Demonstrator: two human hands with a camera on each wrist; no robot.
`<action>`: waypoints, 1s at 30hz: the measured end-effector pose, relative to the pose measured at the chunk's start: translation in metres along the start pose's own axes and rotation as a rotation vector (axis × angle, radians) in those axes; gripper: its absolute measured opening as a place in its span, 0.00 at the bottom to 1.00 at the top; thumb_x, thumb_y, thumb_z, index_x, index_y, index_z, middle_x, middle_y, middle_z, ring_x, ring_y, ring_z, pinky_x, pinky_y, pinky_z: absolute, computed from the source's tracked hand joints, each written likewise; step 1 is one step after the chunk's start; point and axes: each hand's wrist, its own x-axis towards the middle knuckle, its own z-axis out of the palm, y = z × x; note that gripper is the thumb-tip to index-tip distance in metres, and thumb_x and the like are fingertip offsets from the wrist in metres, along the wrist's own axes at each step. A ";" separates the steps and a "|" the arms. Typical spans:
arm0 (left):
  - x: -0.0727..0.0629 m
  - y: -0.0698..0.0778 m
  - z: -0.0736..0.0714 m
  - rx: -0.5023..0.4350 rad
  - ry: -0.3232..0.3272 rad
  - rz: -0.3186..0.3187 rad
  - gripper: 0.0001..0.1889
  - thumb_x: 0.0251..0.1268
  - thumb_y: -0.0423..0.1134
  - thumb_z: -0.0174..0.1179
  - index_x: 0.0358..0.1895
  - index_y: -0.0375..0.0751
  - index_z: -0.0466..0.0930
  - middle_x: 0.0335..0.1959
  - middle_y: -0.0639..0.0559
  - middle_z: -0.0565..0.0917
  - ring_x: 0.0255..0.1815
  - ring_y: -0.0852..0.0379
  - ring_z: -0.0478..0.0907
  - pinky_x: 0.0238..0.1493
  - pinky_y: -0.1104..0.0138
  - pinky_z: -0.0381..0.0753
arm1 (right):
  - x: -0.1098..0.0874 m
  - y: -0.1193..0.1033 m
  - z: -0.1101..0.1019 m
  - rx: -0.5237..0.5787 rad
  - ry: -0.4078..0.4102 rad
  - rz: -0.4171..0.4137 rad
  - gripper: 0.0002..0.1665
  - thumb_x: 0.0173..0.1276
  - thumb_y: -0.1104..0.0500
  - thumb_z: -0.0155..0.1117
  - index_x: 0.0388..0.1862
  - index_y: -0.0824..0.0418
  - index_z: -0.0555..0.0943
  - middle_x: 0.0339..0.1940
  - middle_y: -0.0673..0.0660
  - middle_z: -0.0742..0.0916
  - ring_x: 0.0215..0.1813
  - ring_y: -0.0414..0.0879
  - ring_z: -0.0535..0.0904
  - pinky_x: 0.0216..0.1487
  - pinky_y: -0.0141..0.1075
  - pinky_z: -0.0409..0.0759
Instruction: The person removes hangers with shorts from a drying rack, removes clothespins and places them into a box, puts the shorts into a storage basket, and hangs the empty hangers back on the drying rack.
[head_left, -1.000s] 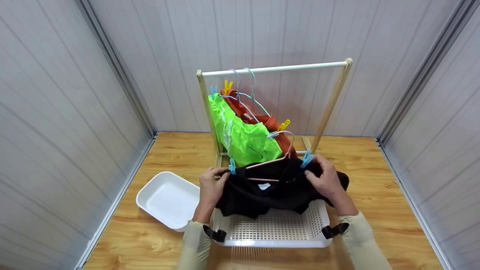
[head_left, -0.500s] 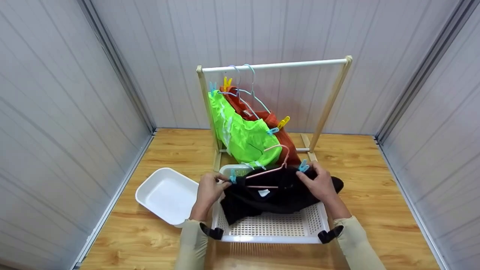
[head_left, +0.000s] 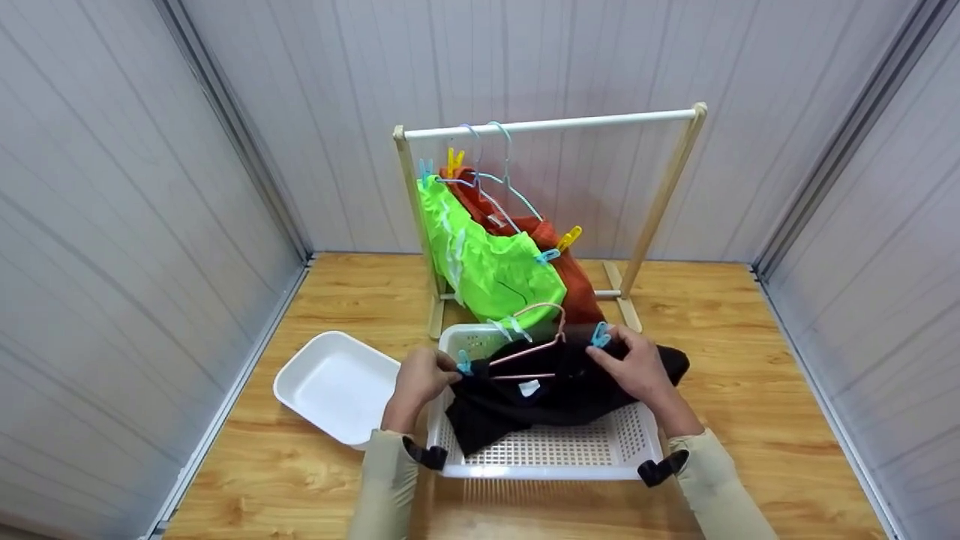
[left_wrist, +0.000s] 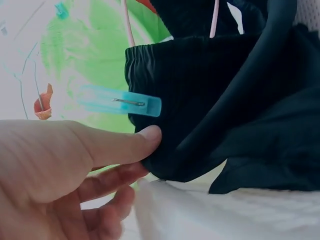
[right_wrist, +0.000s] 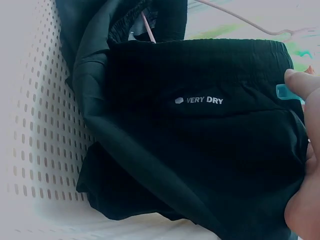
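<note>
Black shorts (head_left: 574, 405) with a gathered waistband hang on a pink hanger (head_left: 523, 350), spread over the basket. My left hand (head_left: 420, 382) pinches the left end of the waistband between thumb and fingers, just below a blue clothespin (left_wrist: 132, 102). At the opposite end my right hand (head_left: 637, 367) grips the waistband beside another blue clothespin (head_left: 600, 335), its thumb at the clip in the right wrist view. White lettering (right_wrist: 204, 100) reading "VERY DRY" shows on the cloth. The shorts' lower part droops into the white basket (head_left: 551, 472).
Behind stands a wooden rack with a white rail (head_left: 585, 121). Bright green shorts (head_left: 495, 270) and a rust-red garment (head_left: 581, 289) hang from its left part on hangers, clipped with clothespins. A white tub (head_left: 337, 390) sits on the floor left of the basket.
Both hands have lowered the black shorts and hanger toward the basket. The pink hook has dropped and shifted left, and the right hand has come slightly inward.
</note>
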 end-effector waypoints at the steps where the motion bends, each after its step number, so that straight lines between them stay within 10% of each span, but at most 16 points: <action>1: 0.000 0.000 -0.001 -0.001 -0.004 -0.007 0.04 0.53 0.35 0.72 0.33 0.41 0.89 0.30 0.52 0.86 0.35 0.53 0.81 0.41 0.58 0.80 | 0.001 0.000 0.000 0.004 -0.007 0.010 0.16 0.56 0.58 0.77 0.29 0.59 0.75 0.28 0.49 0.79 0.33 0.44 0.72 0.35 0.32 0.69; 9: 0.002 -0.001 -0.001 -0.004 -0.035 0.015 0.07 0.54 0.31 0.69 0.38 0.36 0.89 0.36 0.46 0.87 0.39 0.49 0.82 0.41 0.57 0.81 | 0.002 0.000 0.002 0.026 -0.026 0.068 0.16 0.57 0.57 0.76 0.25 0.57 0.74 0.27 0.48 0.81 0.33 0.43 0.74 0.37 0.32 0.71; 21: 0.012 0.001 -0.006 -0.054 -0.089 -0.059 0.04 0.54 0.28 0.70 0.34 0.37 0.89 0.32 0.47 0.87 0.37 0.50 0.82 0.39 0.60 0.81 | 0.012 0.013 0.013 0.008 0.123 -0.144 0.17 0.52 0.61 0.79 0.21 0.56 0.75 0.25 0.46 0.81 0.30 0.41 0.76 0.34 0.27 0.71; 30: 0.023 0.001 -0.006 -0.022 -0.033 -0.064 0.04 0.54 0.32 0.70 0.34 0.40 0.90 0.32 0.50 0.87 0.38 0.50 0.82 0.40 0.59 0.80 | 0.029 0.018 0.018 0.001 0.140 -0.130 0.18 0.52 0.59 0.79 0.22 0.58 0.75 0.23 0.48 0.79 0.28 0.43 0.74 0.33 0.30 0.70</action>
